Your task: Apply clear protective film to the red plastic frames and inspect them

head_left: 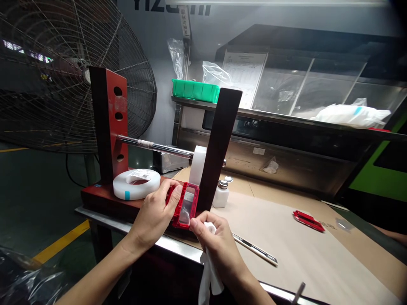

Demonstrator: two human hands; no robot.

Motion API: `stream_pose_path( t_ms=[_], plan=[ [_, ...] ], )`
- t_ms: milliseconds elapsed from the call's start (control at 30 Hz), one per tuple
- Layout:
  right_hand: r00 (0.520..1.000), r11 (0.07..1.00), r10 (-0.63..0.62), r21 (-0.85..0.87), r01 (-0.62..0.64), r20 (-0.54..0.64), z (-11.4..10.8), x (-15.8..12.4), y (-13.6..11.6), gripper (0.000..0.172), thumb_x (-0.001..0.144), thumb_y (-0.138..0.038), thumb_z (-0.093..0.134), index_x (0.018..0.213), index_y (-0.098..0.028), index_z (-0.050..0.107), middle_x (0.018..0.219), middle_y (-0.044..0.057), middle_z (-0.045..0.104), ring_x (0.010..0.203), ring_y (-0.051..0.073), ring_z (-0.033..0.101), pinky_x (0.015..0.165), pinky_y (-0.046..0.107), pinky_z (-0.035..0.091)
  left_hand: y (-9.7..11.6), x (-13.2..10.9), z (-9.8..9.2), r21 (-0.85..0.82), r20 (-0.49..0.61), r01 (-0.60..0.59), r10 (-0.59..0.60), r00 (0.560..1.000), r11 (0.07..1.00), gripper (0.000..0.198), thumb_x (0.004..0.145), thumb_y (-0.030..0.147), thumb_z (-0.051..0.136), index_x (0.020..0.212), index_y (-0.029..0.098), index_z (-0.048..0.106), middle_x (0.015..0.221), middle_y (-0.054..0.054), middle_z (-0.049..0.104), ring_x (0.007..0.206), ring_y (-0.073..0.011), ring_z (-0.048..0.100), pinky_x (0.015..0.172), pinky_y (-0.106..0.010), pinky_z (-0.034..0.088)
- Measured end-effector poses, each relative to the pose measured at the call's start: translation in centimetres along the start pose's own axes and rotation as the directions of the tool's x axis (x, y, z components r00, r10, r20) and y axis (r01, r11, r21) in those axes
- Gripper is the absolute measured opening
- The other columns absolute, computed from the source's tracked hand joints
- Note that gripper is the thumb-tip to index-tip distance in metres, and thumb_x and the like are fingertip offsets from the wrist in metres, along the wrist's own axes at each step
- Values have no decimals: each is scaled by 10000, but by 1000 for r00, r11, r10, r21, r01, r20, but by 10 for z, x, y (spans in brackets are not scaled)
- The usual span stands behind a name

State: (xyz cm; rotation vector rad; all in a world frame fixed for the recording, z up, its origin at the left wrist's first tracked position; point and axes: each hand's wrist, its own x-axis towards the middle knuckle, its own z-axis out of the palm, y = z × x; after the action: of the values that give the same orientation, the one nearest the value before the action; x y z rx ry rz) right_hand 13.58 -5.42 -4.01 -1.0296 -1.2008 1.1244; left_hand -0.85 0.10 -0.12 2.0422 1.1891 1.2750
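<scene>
My left hand (159, 207) grips a red plastic frame (192, 197) with a clear window, its thumb lying along the near side. The frame is tilted up in front of the dark red stand. At the frame's lower right corner is my right hand (216, 237), thumb and forefinger pinched there. A white cloth-like strip (208, 275) is bunched in its fingers and hangs below the table edge. Behind the frame, a roll of white film (199, 163) sits on the stand's metal rod (155, 146). Another film roll (119, 186) lies flat on the stand's base.
A white bottle with a metal cap (221, 195) stands right of the stand (222, 140). A utility knife (256, 250) lies on the brown-paper-covered table (270, 212), with a red plastic part (308, 221) farther right. A large fan (127, 51) and a green bin (195, 90) are behind.
</scene>
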Motion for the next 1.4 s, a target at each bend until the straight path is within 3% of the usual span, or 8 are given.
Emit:
stream_pose_path(
  t_ms=[367,533,833,1400],
  plan=[
    [998,990,29,-136,-36,-49,-3,-10,3,492,702,-586,641,648,-126,475,537,-28,367,494,52,280,456,204,215,2,-4,4,-87,-1,-5,5,1000,996,357,839,539,544,939,196,522,890,8,607,787,-137,573,727,-267,448],
    [996,984,67,-162,-76,-61,-6,-12,5,496,708,-610,623,660,-142,466,511,-35,355,458,57,279,443,209,246,2,-6,4,-53,-23,18,-19,1000,998,360,794,516,609,939,201,513,828,13,602,710,-139,575,649,-268,465],
    [997,980,45,-192,-55,-57,-7,-10,5,493,714,-603,618,645,-139,468,540,-21,356,506,67,269,472,216,213,2,-6,5,-18,-37,-35,34,999,999,333,804,476,599,933,179,523,906,-12,594,805,-146,570,729,-284,455],
    [997,980,62,-185,-70,-46,-5,-12,-1,504,684,-609,629,623,-139,457,537,-19,352,514,68,266,487,229,189,2,-4,5,-36,-31,10,-11,999,999,377,781,505,605,938,179,499,934,-22,596,868,-171,585,772,-296,459]
  ],
)
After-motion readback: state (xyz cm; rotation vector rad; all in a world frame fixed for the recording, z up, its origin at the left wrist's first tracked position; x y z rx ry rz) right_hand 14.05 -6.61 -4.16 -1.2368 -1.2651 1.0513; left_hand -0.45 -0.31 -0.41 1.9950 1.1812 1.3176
